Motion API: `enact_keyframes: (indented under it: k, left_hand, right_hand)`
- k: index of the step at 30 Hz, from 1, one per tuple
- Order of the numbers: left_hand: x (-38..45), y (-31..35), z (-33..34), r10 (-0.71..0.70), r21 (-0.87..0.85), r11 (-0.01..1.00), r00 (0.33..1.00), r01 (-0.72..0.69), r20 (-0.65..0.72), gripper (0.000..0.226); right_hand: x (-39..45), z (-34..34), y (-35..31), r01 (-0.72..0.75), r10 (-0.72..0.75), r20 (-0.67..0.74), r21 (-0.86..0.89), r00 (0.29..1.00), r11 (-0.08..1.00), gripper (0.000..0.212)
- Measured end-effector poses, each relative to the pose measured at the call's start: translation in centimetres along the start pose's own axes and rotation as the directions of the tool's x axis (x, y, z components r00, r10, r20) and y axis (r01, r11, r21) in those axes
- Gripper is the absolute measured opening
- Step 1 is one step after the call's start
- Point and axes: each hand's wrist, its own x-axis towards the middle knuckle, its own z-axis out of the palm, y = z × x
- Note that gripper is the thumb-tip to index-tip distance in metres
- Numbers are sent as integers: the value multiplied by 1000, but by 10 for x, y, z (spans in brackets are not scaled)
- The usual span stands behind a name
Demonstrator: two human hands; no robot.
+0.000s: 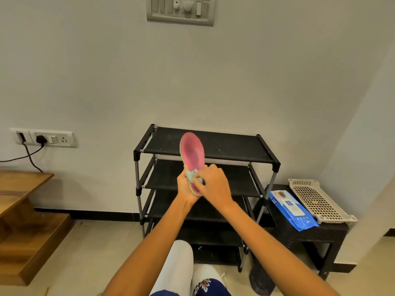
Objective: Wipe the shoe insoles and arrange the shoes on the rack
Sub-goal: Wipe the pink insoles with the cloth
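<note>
head view: left hand gripping heel end of pink insole, fingers curled round its edge, holding it upright w/ toe end pointing up, pink face toward camera. right hand pinching crumpled pale green wipe against lower part of insole, fingers bent over it. both forearms reaching fwd from bottom of frame, hands meeting in front of rack's 2nd shelf.

behind hands: black shoe rack w/ fabric shelves and grey metal poles, standing against white wall. no shoes visible on shelves in view; lower tiers partly hidden by arms.

right of rack: black low table carrying blue pack of wet wipes and beige perforated plastic tray, pack just beside tray, both lying flat. dark shoe-like shape on floor by rack's front right leg, too dark to tell more.

left side: wooden steps, wall socket w/ black plug and cord. switch panel high on wall. near bottom: light trouser knee, floral fabric next to it.
</note>
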Motion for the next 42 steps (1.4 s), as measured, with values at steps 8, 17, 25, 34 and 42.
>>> enact_keyframes:
  k: [8,17,25,34,42]
  left_hand:
    - [1,1,-15,-67,38,997,998,67,-2,48]
    - [6,13,-7,10,40,999,1000,-11,24,51]
    - [8,8,-5,46,71,996,999,-46,-6,51]
    - [-2,-21,9,-61,72,996,997,58,39,49]
    - [7,-41,6,-114,38,993,993,115,-21,43]
  right_hand:
    - [-12,7,10,-116,117,39,-31,992,993,24]
    - [-17,0,15,-52,52,-13,-17,999,999,24]
    - [-41,-5,7,50,-53,20,133,998,990,25]
    - [-26,6,20,-243,245,-9,99,970,965,19]
    - [-23,-11,47,-68,74,23,-181,997,981,26]
